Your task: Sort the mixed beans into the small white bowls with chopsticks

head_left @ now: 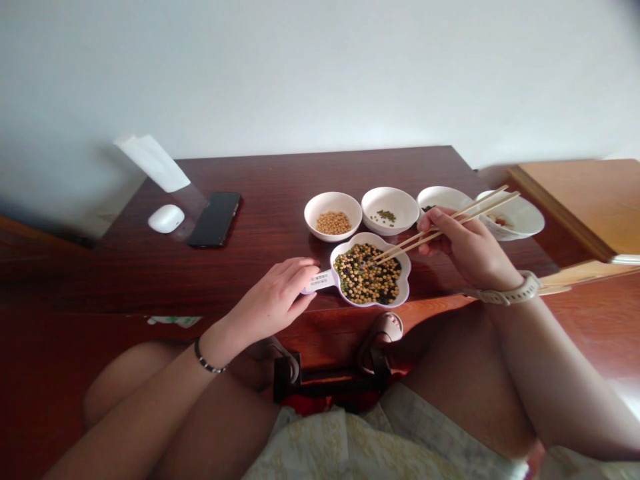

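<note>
My right hand point(463, 247) is curled closed around a pair of wooden chopsticks point(430, 230), which angle down-left across the worktop point(270, 200), tips in the mixed beans point(367, 273) in a flower-shaped dish point(406, 270). Can't really make out the tips against the beans. My left hand point(273, 300) is loosely closed over the dish's handle point(317, 281), hiding part of it.

A white computer mouse point(166, 219) and a black phone point(215, 219) lie side by side, just apart, on the left of the dark reddish-brown wooden table point(265, 173). A white paper packet point(153, 163) stands tilted near the table's far corner against the pale wall point(320, 80). A lighter wooden board point(575, 200) sits at right.
</note>
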`<action>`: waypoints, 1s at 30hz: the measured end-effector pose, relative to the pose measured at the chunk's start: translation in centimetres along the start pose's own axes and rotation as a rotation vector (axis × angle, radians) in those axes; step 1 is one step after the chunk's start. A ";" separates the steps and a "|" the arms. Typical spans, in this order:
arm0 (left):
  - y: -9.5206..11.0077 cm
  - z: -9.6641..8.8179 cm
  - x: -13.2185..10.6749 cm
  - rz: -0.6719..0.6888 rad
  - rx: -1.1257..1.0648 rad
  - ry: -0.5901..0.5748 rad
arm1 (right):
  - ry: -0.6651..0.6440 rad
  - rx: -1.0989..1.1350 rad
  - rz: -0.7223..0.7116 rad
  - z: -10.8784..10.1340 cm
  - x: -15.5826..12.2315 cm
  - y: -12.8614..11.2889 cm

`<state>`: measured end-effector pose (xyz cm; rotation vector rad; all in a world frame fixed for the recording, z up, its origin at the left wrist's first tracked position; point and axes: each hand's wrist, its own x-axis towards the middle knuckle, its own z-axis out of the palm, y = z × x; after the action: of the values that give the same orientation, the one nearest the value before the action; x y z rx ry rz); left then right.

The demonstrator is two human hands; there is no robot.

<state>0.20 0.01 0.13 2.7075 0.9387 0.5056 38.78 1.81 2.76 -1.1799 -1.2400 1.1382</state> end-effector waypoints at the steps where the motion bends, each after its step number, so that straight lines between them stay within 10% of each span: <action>1: 0.0 0.0 0.0 0.000 0.001 0.000 | 0.000 -0.002 0.005 -0.1 0.0 0.0; 30: 0.1 -0.1 0.0 -0.021 -0.017 -0.002 | 0.084 0.065 -0.007 0.3 0.1 -0.2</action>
<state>0.22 -0.02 0.25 2.6794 0.9573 0.5036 38.47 1.87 3.01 -1.1626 -1.1346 1.1045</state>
